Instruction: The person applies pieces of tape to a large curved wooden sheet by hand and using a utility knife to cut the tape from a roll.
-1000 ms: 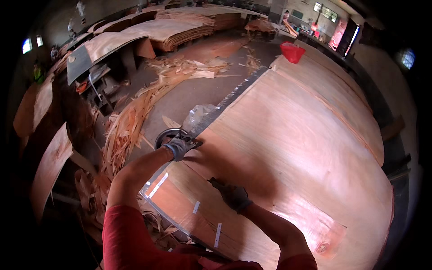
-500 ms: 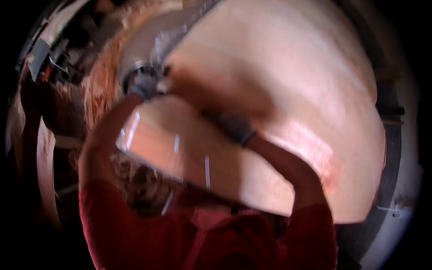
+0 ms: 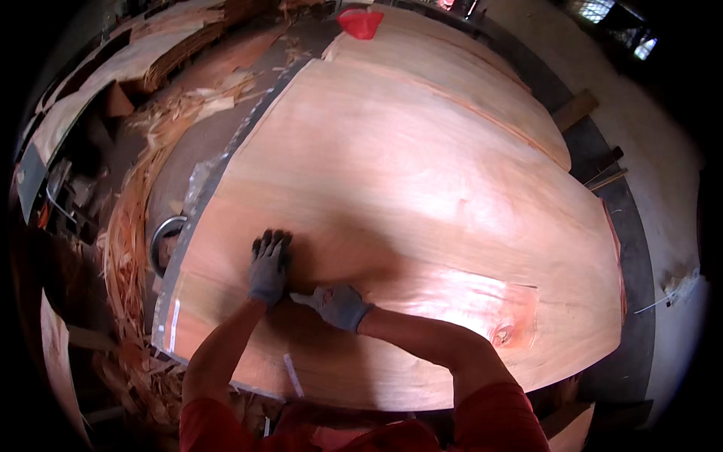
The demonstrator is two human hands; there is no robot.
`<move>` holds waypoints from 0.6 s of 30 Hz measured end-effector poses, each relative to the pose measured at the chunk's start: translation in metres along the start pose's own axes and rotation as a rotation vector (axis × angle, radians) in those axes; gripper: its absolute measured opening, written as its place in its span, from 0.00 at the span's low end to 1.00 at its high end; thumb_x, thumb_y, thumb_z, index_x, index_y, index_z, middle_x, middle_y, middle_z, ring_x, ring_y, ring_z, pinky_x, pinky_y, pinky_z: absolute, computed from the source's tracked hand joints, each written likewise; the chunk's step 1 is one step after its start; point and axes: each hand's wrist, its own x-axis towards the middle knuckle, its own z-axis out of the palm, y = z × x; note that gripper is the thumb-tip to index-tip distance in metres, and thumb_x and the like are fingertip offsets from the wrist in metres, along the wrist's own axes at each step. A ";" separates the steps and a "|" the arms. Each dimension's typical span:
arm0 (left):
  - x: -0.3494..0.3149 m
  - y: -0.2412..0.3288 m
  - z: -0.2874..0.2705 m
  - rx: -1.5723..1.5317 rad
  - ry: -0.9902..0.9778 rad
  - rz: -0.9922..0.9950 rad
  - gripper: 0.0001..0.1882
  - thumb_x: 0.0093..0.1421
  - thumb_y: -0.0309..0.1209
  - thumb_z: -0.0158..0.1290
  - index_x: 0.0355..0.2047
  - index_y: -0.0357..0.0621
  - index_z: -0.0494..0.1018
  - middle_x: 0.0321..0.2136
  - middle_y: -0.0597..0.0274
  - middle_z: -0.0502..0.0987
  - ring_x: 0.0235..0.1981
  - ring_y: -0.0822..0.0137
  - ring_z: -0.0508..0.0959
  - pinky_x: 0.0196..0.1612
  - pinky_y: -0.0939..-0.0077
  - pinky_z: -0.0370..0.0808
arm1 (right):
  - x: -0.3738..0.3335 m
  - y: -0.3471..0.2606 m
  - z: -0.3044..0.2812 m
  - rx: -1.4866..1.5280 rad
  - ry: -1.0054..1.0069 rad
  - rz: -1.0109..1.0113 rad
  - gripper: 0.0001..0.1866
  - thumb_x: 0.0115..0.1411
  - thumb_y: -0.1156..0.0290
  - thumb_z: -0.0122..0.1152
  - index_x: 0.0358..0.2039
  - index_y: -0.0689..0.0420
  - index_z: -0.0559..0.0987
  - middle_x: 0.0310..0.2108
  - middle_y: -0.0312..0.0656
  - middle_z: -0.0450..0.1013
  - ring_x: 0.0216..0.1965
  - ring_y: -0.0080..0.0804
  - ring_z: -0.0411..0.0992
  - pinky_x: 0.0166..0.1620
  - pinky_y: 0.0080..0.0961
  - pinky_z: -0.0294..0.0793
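Observation:
A large pale wood veneer sheet [image 3: 324,151] lies before me, and both my gloved hands are on it, near its left part. My left hand [image 3: 269,265] rests flat with its dark-tipped fingers stretched away from me. Just to its right, my right hand [image 3: 340,307] is bent inward, most fingers curled and one pointing left; what it may hold is hidden. Right of that hand, a shinier rectangular veneer patch [image 3: 459,301] with a knot lies on the sheet. White tape strips [image 3: 293,375] stick to the sheet close to me.
A metal ring [image 3: 162,245] stands beyond the sheet's left edge, among wood shavings [image 3: 128,256]. At the far end sits a red object [image 3: 361,24]. Stacked veneer [image 3: 151,56] is at the far left; wooden sticks [image 3: 606,178] jut out on the right.
My left hand has come from beside the metal ring onto the sheet. My right hand has moved left, close to it. The view has shifted and is sharper now.

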 end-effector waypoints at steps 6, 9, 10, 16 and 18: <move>0.010 -0.025 0.024 0.328 0.100 0.147 0.32 0.64 0.44 0.48 0.66 0.46 0.59 0.64 0.47 0.62 0.67 0.44 0.58 0.67 0.40 0.50 | -0.079 0.077 0.027 0.262 0.392 -0.009 0.22 0.70 0.65 0.40 0.60 0.32 0.72 0.45 0.39 0.79 0.27 0.42 0.76 0.32 0.42 0.78; -0.006 -0.031 0.005 0.508 0.004 0.078 0.30 0.66 0.39 0.46 0.67 0.49 0.57 0.67 0.51 0.58 0.69 0.46 0.55 0.68 0.41 0.49 | -0.118 0.087 0.028 0.248 0.180 0.065 0.22 0.69 0.63 0.40 0.60 0.31 0.72 0.39 0.40 0.79 0.28 0.42 0.77 0.32 0.40 0.77; -0.007 -0.016 0.001 0.609 0.025 0.031 0.31 0.66 0.37 0.46 0.68 0.50 0.55 0.69 0.54 0.55 0.70 0.47 0.52 0.68 0.41 0.47 | -0.113 0.085 -0.004 0.108 -0.042 0.050 0.24 0.67 0.63 0.40 0.63 0.31 0.69 0.37 0.42 0.78 0.30 0.42 0.77 0.34 0.37 0.77; 0.017 0.138 0.066 -0.785 0.081 -0.078 0.29 0.64 0.23 0.49 0.66 0.48 0.61 0.66 0.60 0.63 0.69 0.61 0.57 0.70 0.64 0.51 | -0.130 0.097 0.025 0.061 0.067 0.018 0.29 0.66 0.74 0.37 0.63 0.31 0.69 0.35 0.41 0.77 0.27 0.42 0.76 0.29 0.44 0.76; 0.003 0.123 0.098 -0.467 0.176 0.002 0.26 0.67 0.29 0.48 0.66 0.49 0.61 0.65 0.61 0.64 0.67 0.61 0.61 0.68 0.63 0.56 | -0.128 0.098 0.030 -0.083 0.042 -0.002 0.28 0.66 0.74 0.38 0.63 0.32 0.69 0.36 0.41 0.78 0.28 0.42 0.77 0.30 0.44 0.77</move>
